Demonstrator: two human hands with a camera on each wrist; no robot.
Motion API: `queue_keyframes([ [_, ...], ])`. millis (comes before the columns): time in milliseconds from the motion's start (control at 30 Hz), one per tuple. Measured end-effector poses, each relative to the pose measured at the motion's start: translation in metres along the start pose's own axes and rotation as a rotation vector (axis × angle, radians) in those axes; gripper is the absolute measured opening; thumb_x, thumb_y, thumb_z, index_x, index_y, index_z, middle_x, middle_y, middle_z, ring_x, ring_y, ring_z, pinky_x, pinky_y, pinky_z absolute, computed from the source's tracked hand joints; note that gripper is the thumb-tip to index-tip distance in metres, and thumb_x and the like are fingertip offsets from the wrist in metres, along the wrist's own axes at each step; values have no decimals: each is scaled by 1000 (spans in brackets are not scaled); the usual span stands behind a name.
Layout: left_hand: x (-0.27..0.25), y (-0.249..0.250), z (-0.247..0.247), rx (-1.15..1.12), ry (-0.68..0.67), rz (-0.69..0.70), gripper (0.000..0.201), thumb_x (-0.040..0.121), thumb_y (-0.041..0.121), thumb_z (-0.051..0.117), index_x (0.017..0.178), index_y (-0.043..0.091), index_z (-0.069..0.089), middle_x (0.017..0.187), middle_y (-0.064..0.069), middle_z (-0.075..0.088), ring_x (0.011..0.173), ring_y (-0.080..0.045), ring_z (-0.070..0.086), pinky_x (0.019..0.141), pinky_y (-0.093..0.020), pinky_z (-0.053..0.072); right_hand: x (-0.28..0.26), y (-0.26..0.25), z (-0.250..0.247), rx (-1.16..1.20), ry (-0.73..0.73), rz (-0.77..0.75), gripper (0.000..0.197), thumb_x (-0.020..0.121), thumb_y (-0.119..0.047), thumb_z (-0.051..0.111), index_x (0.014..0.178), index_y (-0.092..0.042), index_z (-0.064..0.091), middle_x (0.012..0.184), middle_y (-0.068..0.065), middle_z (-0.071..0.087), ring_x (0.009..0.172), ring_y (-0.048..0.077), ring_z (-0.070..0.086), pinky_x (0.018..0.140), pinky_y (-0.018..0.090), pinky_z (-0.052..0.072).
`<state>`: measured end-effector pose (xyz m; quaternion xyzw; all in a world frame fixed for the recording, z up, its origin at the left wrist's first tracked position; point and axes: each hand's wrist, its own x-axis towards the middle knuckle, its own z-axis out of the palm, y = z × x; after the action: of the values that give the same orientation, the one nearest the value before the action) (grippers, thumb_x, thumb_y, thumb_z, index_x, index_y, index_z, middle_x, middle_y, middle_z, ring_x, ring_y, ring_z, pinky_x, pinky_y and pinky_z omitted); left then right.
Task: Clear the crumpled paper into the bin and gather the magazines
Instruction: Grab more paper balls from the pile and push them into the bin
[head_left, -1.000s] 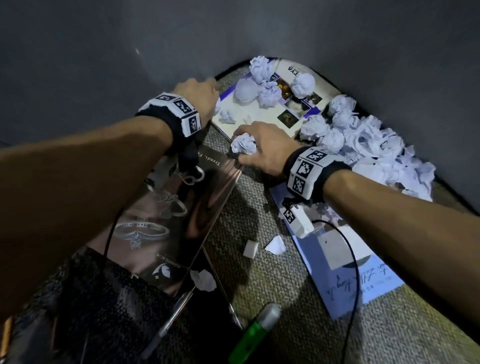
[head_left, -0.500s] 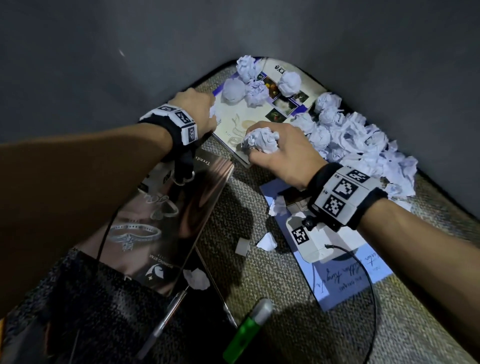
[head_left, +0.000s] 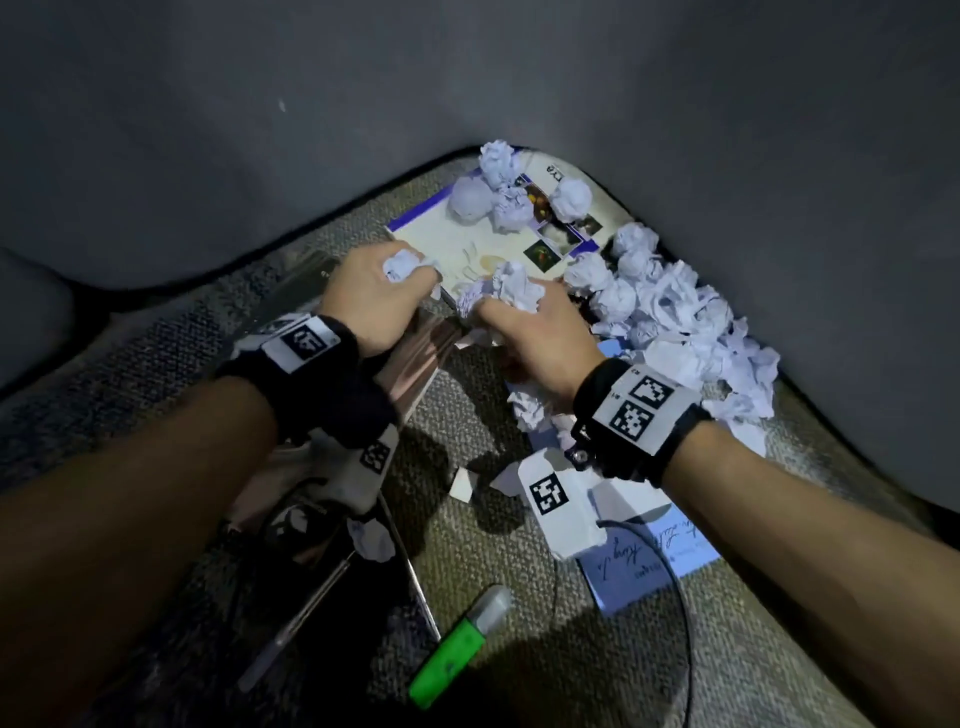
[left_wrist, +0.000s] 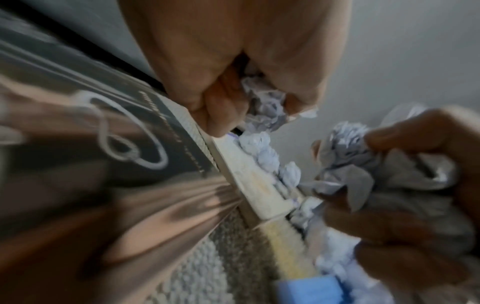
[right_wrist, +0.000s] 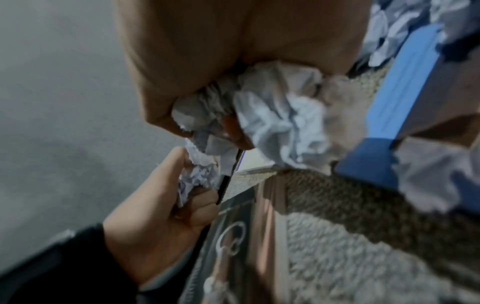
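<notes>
My left hand grips a small crumpled paper ball, its fingers curled round the paper ball. My right hand holds a bigger wad of crumpled paper, seen bulging from the fist as a crumpled wad. Both hands hover near the corner of a white magazine carrying several paper balls. A large pile of crumpled paper lies to the right. A dark jewellery magazine lies under my left wrist. No bin is in view.
A blue sheet lies on the carpet under my right wrist, with small paper scraps beside it. A green highlighter and a pen lie near the front. A grey wall closes the back.
My left hand has taken a paper ball and drawn back toward the right hand. The right hand has gathered more paper into its grip and lifted slightly.
</notes>
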<state>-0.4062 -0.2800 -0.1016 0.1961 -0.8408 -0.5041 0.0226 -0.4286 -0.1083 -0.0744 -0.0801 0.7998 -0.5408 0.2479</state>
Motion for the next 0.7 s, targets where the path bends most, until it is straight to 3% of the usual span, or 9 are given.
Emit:
queue_keyframes([
  [133, -58, 8, -52, -320, 84, -11, 16, 76, 16, 47, 63, 9, 54, 54, 5, 46, 45, -7, 39, 47, -21, 33, -21, -41, 31, 371, -139, 177, 14, 81, -20, 59, 84, -12, 47, 74, 15, 43, 45, 17, 36, 43, 22, 29],
  [233, -128, -2, -123, -320, 186, 29, 21, 77, 21, 47, 57, 20, 53, 53, 2, 45, 46, -12, 40, 49, -27, 31, -41, -88, 78, 512, -343, 199, 10, 84, -19, 54, 82, -10, 48, 65, 11, 47, 42, 14, 30, 42, 19, 19],
  [333, -206, -13, -224, -326, 384, -64, 22, 75, 33, 53, 65, 14, 56, 54, 3, 47, 46, -11, 40, 49, -23, 32, -68, -132, 147, 438, -576, 160, 13, 89, -15, 46, 80, -13, 54, 61, 5, 46, 44, 12, 25, 43, 23, 13],
  [433, -292, -13, -339, -21, 659, -60, 12, 74, 27, 52, 64, 20, 53, 57, 10, 53, 52, 1, 46, 54, -16, 38, -104, -181, 228, 354, -717, 70, 11, 89, -15, 49, 82, -15, 57, 62, 5, 45, 42, 12, 29, 46, 22, 16],
  [500, -346, -21, -411, 235, 806, -149, 12, 77, 24, 53, 65, 24, 55, 61, 14, 60, 60, 5, 54, 63, -16, 43, -132, -214, 282, 375, -800, 33, 7, 91, -13, 48, 88, -10, 54, 55, 1, 43, 39, 11, 34, 45, 15, 23],
  [567, -386, -45, -470, 504, 904, -328, 16, 77, 31, 54, 72, 19, 61, 71, 2, 68, 75, -15, 66, 73, -29, 49, -162, -248, 334, 404, -897, -13, 9, 92, -15, 51, 97, -9, 47, 54, 0, 47, 36, 9, 36, 40, 12, 29],
  [633, -408, -84, -509, 665, 821, -578, 31, 74, 43, 51, 83, 18, 66, 86, -14, 69, 90, -32, 66, 80, -38, 48, -190, -277, 393, 408, -967, -38, 20, 82, -19, 61, 97, -10, 50, 61, 6, 50, 36, 9, 36, 39, 13, 28],
  [700, -415, -127, -522, 671, 558, -763, 40, 79, 51, 52, 99, 20, 66, 105, -18, 68, 101, -34, 63, 85, -38, 47, -212, -298, 452, 402, -961, -70, 34, 69, -25, 65, 99, -10, 58, 60, 6, 48, 39, 10, 38, 41, 16, 30],
])
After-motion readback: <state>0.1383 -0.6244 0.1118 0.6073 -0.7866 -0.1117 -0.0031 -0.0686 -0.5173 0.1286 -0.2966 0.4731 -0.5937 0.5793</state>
